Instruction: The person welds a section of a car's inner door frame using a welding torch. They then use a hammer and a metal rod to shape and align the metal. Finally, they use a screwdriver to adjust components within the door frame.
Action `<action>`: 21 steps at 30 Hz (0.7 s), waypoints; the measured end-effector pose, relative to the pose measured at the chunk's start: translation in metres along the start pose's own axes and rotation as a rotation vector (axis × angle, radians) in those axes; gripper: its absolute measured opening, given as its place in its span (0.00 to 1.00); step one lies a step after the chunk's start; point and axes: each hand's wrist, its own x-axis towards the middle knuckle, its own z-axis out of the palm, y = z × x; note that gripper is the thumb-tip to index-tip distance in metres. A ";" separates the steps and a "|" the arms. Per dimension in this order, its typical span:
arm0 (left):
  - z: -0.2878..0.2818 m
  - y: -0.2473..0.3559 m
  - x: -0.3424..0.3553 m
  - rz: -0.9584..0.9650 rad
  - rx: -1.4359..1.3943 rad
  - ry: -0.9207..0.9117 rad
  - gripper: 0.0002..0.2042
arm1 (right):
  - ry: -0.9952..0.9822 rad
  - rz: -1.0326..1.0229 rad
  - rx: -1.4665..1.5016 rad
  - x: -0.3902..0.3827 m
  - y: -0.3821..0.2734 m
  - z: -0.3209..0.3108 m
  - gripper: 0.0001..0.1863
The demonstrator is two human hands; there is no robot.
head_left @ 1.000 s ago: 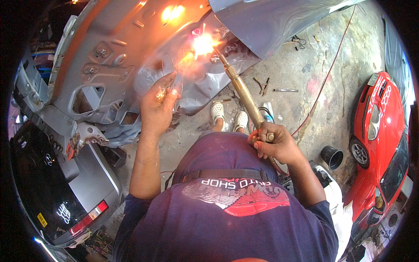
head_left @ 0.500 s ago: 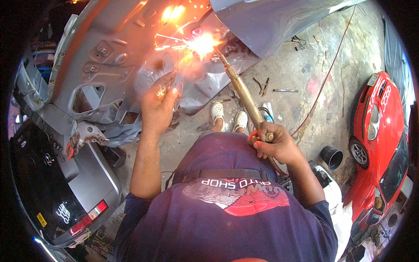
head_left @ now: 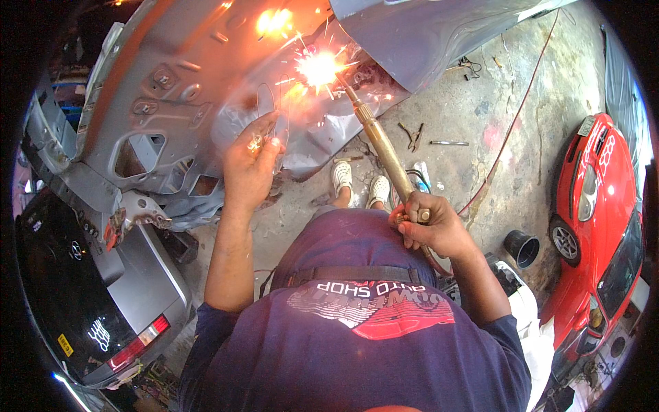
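My right hand (head_left: pixel 434 223) grips the valve end of a long brass gas torch (head_left: pixel 386 147), fingers closed around it. The torch slants up and away to a bright glare with sparks (head_left: pixel 320 67) at its tip. That glare lies against a grey car body panel (head_left: pixel 206 117) and hides the spot being heated. My left hand (head_left: pixel 252 161), wearing a ring, pinches a thin looped wire (head_left: pixel 258 97) close to the panel. Where the wire's far end lies is lost in the brightness.
A curved grey panel (head_left: pixel 412 41) juts out at the upper right of the glare. Pliers (head_left: pixel 412 136) and a thin metal rod (head_left: pixel 449 143) lie on the concrete floor, with a reddish hose (head_left: pixel 525 103) beyond. At right stand a black bucket (head_left: pixel 522 248) and a red car (head_left: pixel 590 233); a grey vehicle (head_left: pixel 147 275) is at left.
The sparks have changed from long streaks leftward to a rounder burst spraying several ways. Both hands and the torch hold nearly the same place.
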 end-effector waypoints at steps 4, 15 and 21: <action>0.000 0.004 0.001 -0.006 -0.018 -0.001 0.20 | 0.006 0.017 -0.014 0.000 0.000 -0.001 0.15; -0.002 0.006 -0.002 0.030 0.010 0.028 0.20 | 0.008 0.023 -0.022 0.002 -0.001 -0.001 0.14; -0.003 0.007 -0.002 0.021 0.042 0.011 0.20 | 0.004 0.010 -0.031 0.001 -0.002 -0.002 0.15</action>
